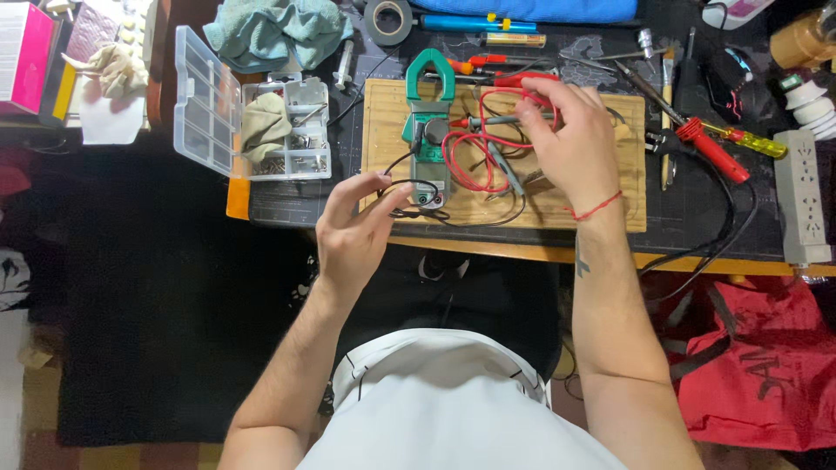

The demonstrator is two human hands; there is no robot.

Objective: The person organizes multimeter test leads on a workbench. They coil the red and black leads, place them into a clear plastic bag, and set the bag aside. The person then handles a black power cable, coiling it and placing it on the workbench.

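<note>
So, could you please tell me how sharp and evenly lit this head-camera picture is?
Head view: the pale wooden board is brightly and evenly lit and the green clamp meter is sharp; the left hand and right hand show little blur; the floor at the left is dark; straight edges bow slightly toward the corners.

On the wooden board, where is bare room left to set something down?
Bare strips on the wooden board: its left edge beside the green clamp meter, and its right end beyond the right hand. The middle is crowded with red and black leads.
</note>
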